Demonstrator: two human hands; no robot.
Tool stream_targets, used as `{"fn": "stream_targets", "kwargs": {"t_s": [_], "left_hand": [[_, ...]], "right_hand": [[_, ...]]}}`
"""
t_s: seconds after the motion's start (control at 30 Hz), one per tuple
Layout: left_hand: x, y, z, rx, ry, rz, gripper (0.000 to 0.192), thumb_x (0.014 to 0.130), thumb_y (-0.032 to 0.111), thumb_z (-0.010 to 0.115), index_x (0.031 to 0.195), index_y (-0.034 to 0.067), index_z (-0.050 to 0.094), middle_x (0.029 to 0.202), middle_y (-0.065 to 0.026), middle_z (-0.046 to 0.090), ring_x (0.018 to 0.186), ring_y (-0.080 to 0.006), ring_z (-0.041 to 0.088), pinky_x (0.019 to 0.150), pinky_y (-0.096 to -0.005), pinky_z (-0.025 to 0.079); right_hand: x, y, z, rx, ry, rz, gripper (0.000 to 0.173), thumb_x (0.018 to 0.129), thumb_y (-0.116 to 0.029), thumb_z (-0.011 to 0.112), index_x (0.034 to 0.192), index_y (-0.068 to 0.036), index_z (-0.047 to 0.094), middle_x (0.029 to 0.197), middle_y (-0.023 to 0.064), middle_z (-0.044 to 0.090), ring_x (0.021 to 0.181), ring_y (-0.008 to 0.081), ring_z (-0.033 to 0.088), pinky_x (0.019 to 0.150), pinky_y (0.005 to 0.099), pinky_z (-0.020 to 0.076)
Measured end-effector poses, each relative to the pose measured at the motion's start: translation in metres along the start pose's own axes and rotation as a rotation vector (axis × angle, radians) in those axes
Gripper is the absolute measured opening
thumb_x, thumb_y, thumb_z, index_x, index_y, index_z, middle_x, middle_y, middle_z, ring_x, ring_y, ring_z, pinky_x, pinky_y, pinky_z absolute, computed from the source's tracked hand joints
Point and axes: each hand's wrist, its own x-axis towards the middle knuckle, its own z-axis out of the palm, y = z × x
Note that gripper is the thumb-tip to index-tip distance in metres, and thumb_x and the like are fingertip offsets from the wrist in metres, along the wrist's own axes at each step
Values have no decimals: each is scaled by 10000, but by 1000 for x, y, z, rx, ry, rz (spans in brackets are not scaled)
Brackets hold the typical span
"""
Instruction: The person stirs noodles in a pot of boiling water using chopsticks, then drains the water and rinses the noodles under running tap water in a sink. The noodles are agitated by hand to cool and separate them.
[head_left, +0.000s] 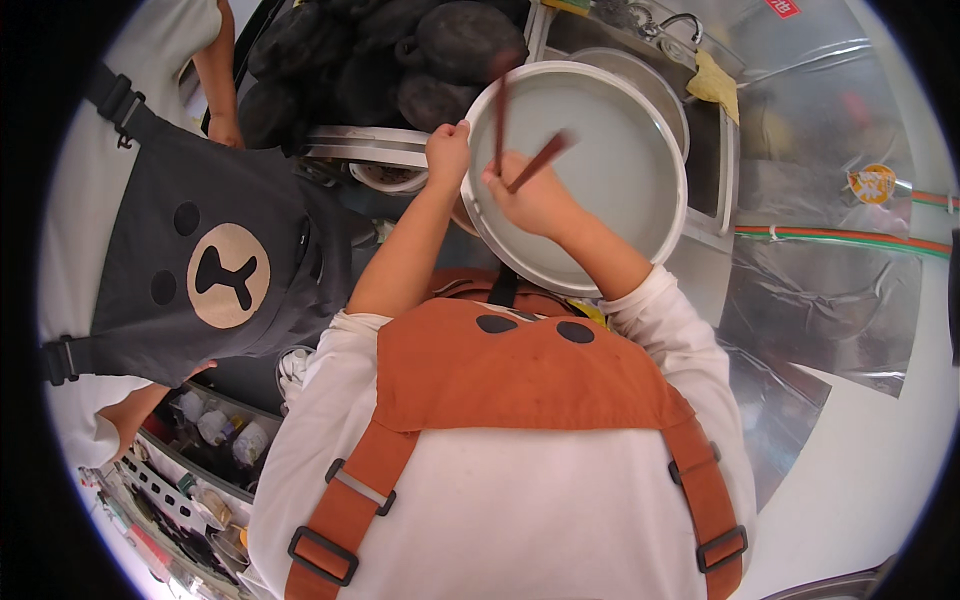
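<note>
A large round white tub (679, 187) stands before me, with cloudy, pale liquid (600, 202) inside. Its left rim is in the grip of my left hand (448, 154), the fist partly hiding the edge. Over the tub's left side, my right hand (534, 196) holds a pair of dark reddish-brown chopsticks (531, 166). They point up and away from me, splayed apart, with their far ends blurred. The chopsticks appear to be above the liquid; I cannot tell whether they touch it.
Black rounded pots (465, 45) are heaped beyond my left hand. Behind the tub are a metal basin (667, 97), a sink faucet (682, 26) and a yellow cloth (712, 84). A person in a dark apron (142, 225) stands close on my left. Foil sheets (817, 300) cover the right wall.
</note>
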Motion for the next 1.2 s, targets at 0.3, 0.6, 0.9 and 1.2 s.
{"fn": "stream_targets", "kwargs": {"t_s": [0.3,0.6,0.9,1.2], "left_hand": [[9,-8,6,-19,8,12,325,797,269,543,670,-29,531,601,-124,542,569,-199,484,589,-329,406],[12,-14,9,-32,-5,-42,331,805,273,538,670,-29,523,589,-110,529,560,-197,470,573,-333,396],[18,-18,2,-22,-15,-18,327,805,273,543,677,-28,524,582,-82,516,562,-168,456,559,-317,387],[21,-22,8,-70,-28,3,317,804,271,555,673,-17,532,597,-75,535,571,-156,460,570,-306,393]], "right_hand": [[-24,65,-56,1000,580,480,193,852,-153,479,807,19,555,646,82,533,454,147,514,378,241,406],[-30,100,-191,1229,974,261,190,858,-159,489,811,7,569,676,65,552,499,141,505,423,216,404],[-41,75,-235,349,691,333,179,848,-175,509,913,-20,570,769,74,564,512,113,506,399,239,410],[21,84,-40,-484,-153,130,110,787,-118,479,818,-37,546,822,174,534,726,322,554,646,415,443]]}}
